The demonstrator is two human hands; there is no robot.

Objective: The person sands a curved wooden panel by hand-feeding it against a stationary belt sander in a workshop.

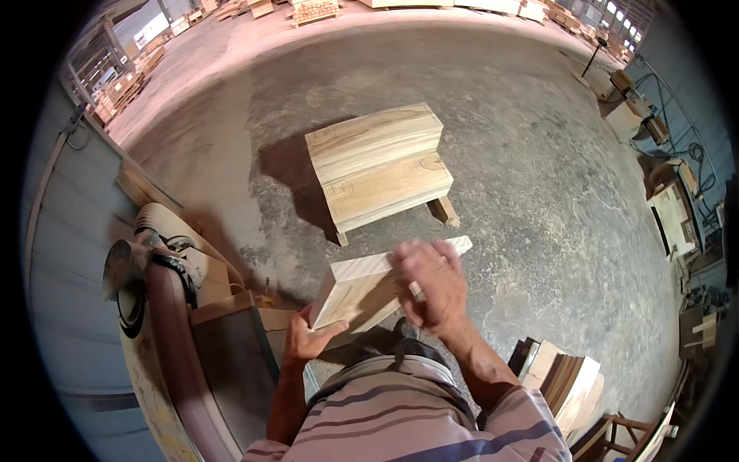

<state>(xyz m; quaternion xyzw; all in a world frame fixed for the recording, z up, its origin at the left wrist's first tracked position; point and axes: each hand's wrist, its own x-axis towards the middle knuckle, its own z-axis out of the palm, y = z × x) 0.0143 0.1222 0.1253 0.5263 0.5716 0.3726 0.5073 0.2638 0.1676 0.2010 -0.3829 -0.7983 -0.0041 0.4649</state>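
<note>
A thick pale wooden board point(356, 269) is held tilted in front of my waist, its striped edge face turned up. My left hand point(306, 339) is closed on the board's lower left corner, thumb on the near face. Blurred by motion, my right hand point(435, 283) lies over the right part of the upper edge. Its fingers are curled, and a small light bit shows beside the thumb; what it is I cannot make out. Beyond the board, a stack of joined wooden panels point(385, 189) rests on wooden bearers point(443, 210) on the floor.
To my left stands a belt sander point(185, 346) with a hose point(158, 218), beside a blue-grey wall point(73, 292). Wood pieces point(566, 377) are stacked at lower right. Tools and cables point(697, 165) line the right wall. Timber piles point(315, 11) stand far back on the concrete floor point(531, 154).
</note>
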